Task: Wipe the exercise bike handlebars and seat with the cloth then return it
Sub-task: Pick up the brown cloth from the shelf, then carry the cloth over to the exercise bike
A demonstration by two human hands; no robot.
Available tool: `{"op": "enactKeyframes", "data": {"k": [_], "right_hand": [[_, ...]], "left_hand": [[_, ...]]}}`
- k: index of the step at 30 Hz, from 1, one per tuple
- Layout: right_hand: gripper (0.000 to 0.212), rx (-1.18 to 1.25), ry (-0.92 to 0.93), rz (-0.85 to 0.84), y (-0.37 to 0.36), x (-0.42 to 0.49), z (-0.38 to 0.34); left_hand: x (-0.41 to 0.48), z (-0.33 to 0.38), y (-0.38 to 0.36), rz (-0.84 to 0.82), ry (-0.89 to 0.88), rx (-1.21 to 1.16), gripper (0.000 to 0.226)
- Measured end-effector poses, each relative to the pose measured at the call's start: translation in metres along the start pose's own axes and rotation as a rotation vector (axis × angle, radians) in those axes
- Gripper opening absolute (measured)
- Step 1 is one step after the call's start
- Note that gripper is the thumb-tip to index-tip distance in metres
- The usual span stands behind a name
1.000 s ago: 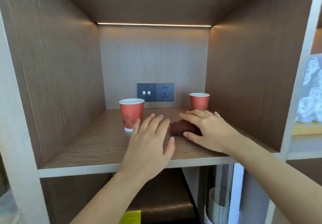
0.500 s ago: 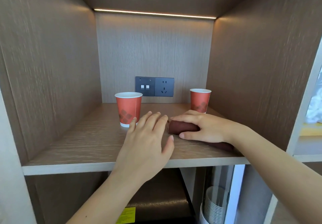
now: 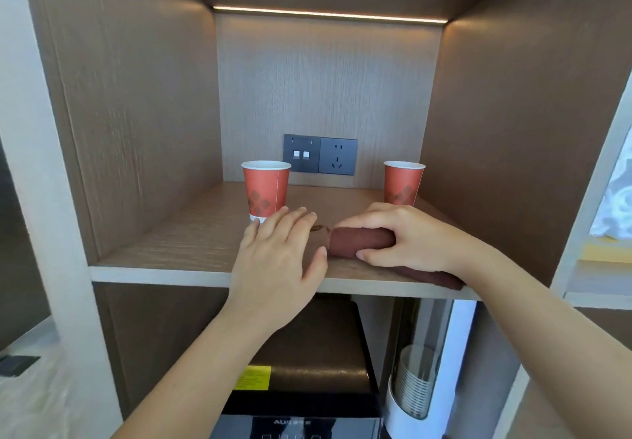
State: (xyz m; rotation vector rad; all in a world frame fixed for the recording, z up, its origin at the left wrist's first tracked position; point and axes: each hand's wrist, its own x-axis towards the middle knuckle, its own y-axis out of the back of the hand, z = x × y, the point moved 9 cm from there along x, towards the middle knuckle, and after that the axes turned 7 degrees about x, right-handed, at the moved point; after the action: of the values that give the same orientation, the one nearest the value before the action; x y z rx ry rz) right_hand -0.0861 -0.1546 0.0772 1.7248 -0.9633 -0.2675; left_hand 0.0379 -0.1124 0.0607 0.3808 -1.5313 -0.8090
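While the right hand [image 3: 413,237] grips the cloth [image 3: 359,242], fingers curled over the top of the roll and thumb pressed against its front, the left hand [image 3: 277,260] lies open, palm down, fingers straight. The left thumb tip sits just beside the left end of the roll. The cloth is dark brown and lies on the shelf [image 3: 171,243] near the front edge. A flat part of it extends under the right wrist to the shelf lip. The left fingertips are just beside the base of the left cup [image 3: 266,192]. The right cup [image 3: 403,184] stands behind the right hand. Both cups are upright. A socket panel [image 3: 319,154] is mounted on the back wall between them. A light strip [image 3: 328,14] runs along the top rear edge. Below the shelf stand a dark appliance [image 3: 307,363] and a cup stack [image 3: 413,384].
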Motion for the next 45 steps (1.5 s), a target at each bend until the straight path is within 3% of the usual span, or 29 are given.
{"op": "enactKeyframes", "data": {"k": [6, 19, 26, 35, 45], "right_hand": [[0.046, 0.009, 0.121, 0.157, 0.005, -0.012, -0.027], [0.049, 0.212, 0.377, 0.429, -0.075, -0.009, -0.146], [0.051, 0.353, 0.463, 0.342, -0.158, 0.016, -0.25], [0.05, 0.524, 0.706, 0.185, -0.278, 0.019, -0.434], [0.046, 0.733, 0.961, -0.061, -0.394, -0.029, -0.622]], "left_hand": [[-0.049, -0.019, 0.022, 0.059, 0.157, -0.097, 0.041], [-0.154, -0.092, 0.108, 0.11, 0.304, 0.237, 0.044], [-0.24, -0.163, 0.178, 0.087, 0.424, 0.389, 0.04], [-0.374, -0.24, 0.292, 0.097, 0.641, 0.635, 0.038], [-0.546, -0.265, 0.415, 0.054, 1.035, 0.942, 0.028]]}}
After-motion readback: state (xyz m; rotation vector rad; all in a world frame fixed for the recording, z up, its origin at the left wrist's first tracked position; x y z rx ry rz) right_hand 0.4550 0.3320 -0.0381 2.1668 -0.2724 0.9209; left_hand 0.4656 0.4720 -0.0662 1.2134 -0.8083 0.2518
